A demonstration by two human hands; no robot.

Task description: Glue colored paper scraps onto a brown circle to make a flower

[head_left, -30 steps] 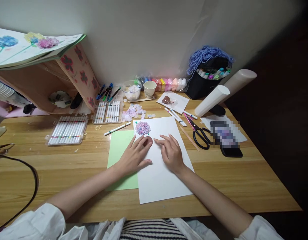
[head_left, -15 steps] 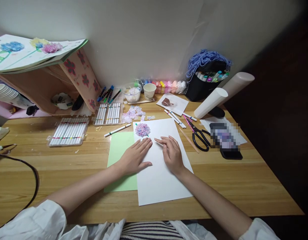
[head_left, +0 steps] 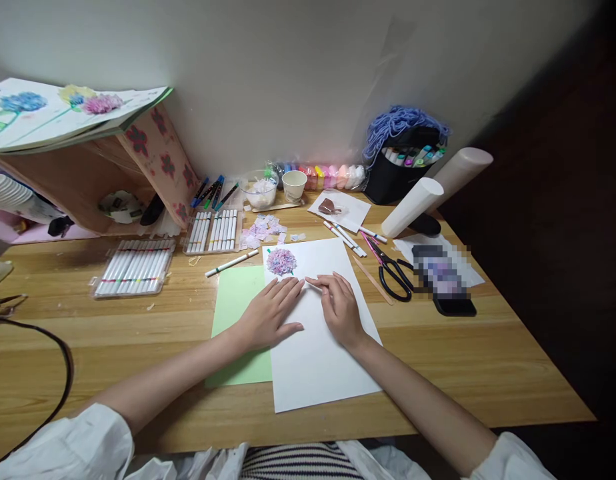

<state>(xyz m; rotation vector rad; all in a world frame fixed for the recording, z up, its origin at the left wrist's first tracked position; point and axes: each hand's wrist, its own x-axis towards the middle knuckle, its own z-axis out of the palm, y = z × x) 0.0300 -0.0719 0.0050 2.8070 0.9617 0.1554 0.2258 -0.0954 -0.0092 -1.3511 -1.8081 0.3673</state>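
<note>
A white sheet of paper (head_left: pixel 313 373) lies on the table, overlapping a light green sheet (head_left: pixel 238 300). Near its top left corner is a round purple-pink flower (head_left: pixel 282 261) with small green bits at its edge. My left hand (head_left: pixel 274 312) rests flat on the white sheet, just below the flower, fingers stretched out. Over the same sheet is my right hand (head_left: pixel 341 310), its index finger reaching toward the left fingertips and its other fingers loosely bent. Nothing shows in either hand.
Left are cases of white markers (head_left: pixel 137 267) and a pink box (head_left: pixel 163 157) topped with flower pictures. Behind are purple paper scraps (head_left: pixel 262 230), a bowl (head_left: pixel 259 193) and a paper cup (head_left: pixel 295 185). Right are scissors (head_left: pixel 395 277), a phone (head_left: pixel 455 307) and a white bottle (head_left: pixel 413 208).
The view has shifted slightly, so most things sit a little further left. My right index finger is a little closer to my left fingertips; my left hand stays flat on the paper.
</note>
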